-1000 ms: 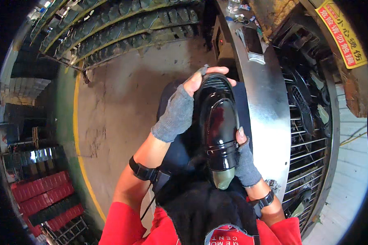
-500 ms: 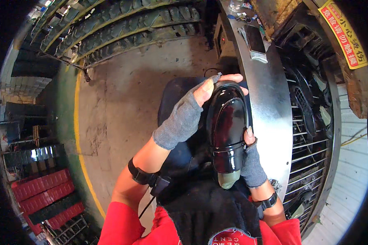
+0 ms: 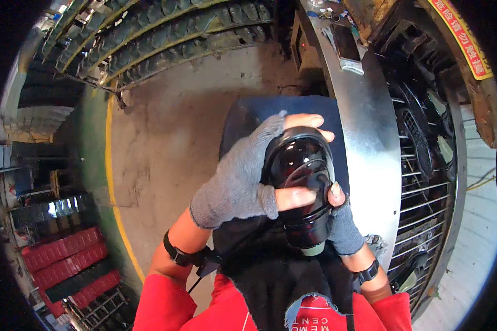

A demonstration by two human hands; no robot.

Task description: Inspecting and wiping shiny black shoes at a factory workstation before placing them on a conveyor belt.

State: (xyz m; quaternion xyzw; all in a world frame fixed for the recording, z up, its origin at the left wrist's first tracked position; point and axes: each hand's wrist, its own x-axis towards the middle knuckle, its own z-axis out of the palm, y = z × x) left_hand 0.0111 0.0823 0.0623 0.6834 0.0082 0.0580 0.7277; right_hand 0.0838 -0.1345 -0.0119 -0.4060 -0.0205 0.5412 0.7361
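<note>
— Where did we have the glossy black moulded plastic housing (image 3: 303, 193)?

— Clamped between both: our left hand (image 3: 243, 179) wrapped over its top, our right hand (image 3: 339, 220) closed beneath. Its long axis ran away from us.

— Surroundings?

— Curved steel counter (image 3: 370, 138) right, concrete floor (image 3: 165, 138) below.

Shell (image 3: 303, 182) between hands; metal bench (image 3: 370, 121) right, floor (image 3: 165, 143) left.

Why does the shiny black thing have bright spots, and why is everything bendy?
Head view: light glares off the glossy black rounded plastic part held by the left hand and right hand; the fisheye lens curves the shiny metal panel and darkens the corners.
</note>
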